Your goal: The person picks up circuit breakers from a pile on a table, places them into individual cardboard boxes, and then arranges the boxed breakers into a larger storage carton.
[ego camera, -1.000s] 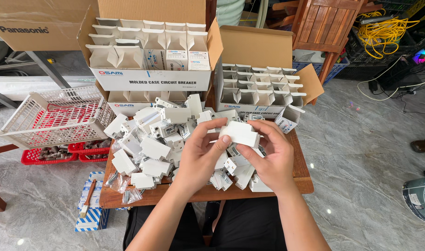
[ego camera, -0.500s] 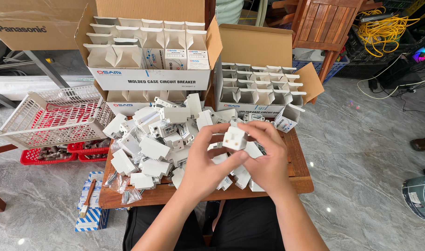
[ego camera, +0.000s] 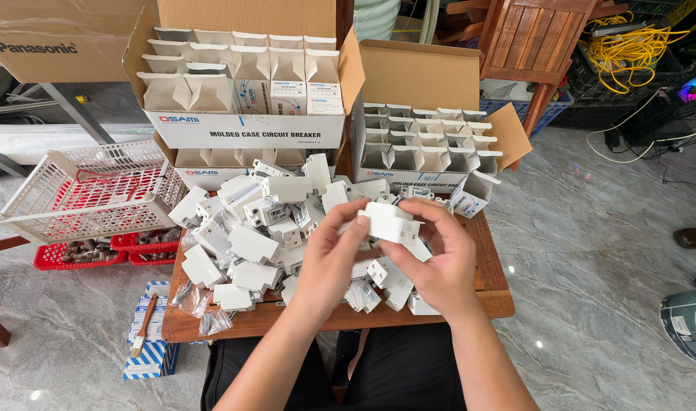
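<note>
In the head view, the small white breaker (ego camera: 390, 222) was seen to have been lifted and turned since half a second before, when it was held lower and more upright above the pile. It was now held with its long axis roughly level, running left to right and tipped slightly down toward the right, above the near middle of the wooden table (ego camera: 494, 293). It was pinched by both hands: the left hand (ego camera: 334, 255) was closed on its left end with thumb and fingertips, and the right hand (ego camera: 441, 259) was curled over its right end. One breaker was held; the heap of loose white breakers (ego camera: 256, 228) beneath could not be counted exactly. Three open cartons of small boxes (ego camera: 245, 80) were stacked or set behind, and one white plastic basket (ego camera: 89, 190) stood at the left.
</note>
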